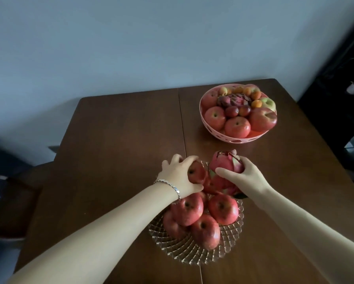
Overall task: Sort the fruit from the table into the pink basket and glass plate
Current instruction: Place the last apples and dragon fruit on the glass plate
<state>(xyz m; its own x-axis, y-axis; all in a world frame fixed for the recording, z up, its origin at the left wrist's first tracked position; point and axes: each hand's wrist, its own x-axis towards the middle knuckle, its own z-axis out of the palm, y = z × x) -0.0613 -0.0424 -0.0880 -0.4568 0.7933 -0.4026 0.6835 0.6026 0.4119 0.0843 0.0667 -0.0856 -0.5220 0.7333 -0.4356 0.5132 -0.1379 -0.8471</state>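
Four red apples crowd the near half of the ribbed glass plate on the dark wooden worktop, while the perforated pink basket, heaped with apples and small round fruit, stands well apart at the far right. At the plate's far edge the left hand, a metal bracelet on its wrist, curls its fingers over a smooth red apple; just beside it the right hand wraps thumb and fingers around a scaly pink dragon fruit

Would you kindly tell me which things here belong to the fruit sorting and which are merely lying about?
Part of the job:
pink basket
glass plate
apple in left hand
dragon fruit in right hand

Just there:
table
bracelet
chair
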